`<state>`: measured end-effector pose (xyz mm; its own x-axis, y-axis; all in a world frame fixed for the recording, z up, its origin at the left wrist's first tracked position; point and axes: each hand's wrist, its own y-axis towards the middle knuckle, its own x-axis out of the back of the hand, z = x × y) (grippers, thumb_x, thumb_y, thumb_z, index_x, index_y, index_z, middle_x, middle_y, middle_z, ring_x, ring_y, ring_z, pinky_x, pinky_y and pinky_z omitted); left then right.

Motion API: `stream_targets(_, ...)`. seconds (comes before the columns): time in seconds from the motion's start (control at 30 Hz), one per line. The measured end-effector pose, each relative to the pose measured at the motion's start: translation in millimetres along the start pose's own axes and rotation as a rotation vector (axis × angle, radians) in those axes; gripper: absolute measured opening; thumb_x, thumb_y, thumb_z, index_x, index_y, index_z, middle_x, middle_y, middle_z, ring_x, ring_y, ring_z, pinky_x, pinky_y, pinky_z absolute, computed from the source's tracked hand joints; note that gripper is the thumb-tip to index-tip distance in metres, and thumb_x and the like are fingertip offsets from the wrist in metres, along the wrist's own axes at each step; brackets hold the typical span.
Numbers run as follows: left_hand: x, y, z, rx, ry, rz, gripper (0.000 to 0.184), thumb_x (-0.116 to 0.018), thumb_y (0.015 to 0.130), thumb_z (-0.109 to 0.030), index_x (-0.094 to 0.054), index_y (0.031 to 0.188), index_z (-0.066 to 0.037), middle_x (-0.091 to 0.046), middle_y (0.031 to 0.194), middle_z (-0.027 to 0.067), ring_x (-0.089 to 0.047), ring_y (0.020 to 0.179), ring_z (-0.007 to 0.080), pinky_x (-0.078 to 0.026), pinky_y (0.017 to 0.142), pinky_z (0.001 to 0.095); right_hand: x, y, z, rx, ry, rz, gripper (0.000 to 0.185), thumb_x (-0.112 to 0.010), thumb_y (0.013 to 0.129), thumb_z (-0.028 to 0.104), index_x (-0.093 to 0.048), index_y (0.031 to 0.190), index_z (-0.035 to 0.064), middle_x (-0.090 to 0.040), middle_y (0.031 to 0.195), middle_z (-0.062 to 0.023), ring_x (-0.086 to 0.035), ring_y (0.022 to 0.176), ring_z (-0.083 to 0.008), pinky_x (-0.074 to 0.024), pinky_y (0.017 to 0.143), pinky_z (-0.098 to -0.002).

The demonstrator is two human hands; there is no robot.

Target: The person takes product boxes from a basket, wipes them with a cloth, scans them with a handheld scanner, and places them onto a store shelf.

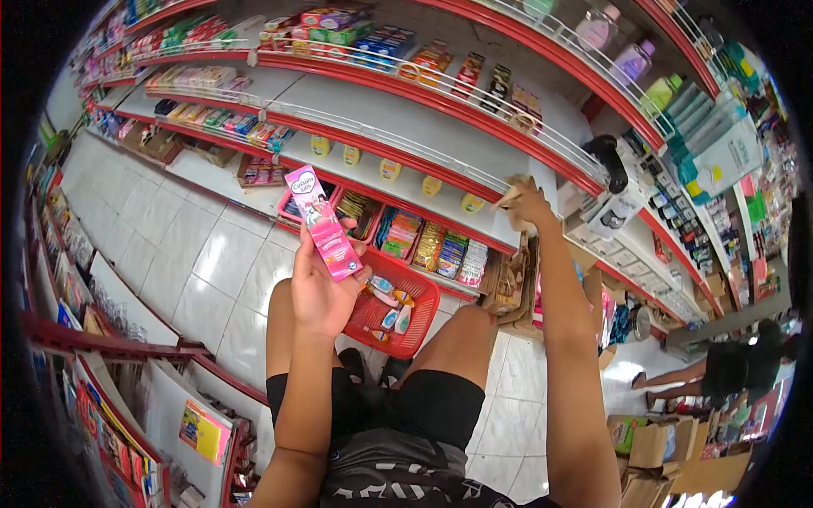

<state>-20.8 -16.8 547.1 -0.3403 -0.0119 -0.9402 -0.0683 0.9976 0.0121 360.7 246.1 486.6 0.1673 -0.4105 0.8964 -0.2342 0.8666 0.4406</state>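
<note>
In my left hand lies a slim pink Cussons Kids box, held upright and tilted, with its printed front towards me. My right hand is stretched out to the right end of a grey shelf. Its fingers are closed round a crumpled beige cloth, which is at the shelf's front edge. Between my knees, a red plastic basket holds several small bottles or tubes with white, orange and blue parts.
Several yellow bottles line the lower shelf. Below them stand bins of sachets. Boxed goods fill part of the upper shelf. Another rack is at the left, cardboard boxes at the lower right, and a person behind them.
</note>
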Motion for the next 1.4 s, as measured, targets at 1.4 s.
stream_targets(1.4, 1, -13, 12, -0.182, 0.400, 0.157, 0.059, -0.031, 0.094, -0.056, -0.039, 0.125, -0.007, -0.050, 0.076, 0.0057, -0.050, 0.062, 0.0143, -0.041, 0.058, 0.0268, 145, -305, 302, -0.215, 1.941, 0.619, 0.033, -0.060, 0.087, 0.010, -0.044, 0.114, 0.0021, -0.061, 0.093, -0.0105, -0.061, 0.082, -0.0194, -0.0505, 0.073, -0.0350)
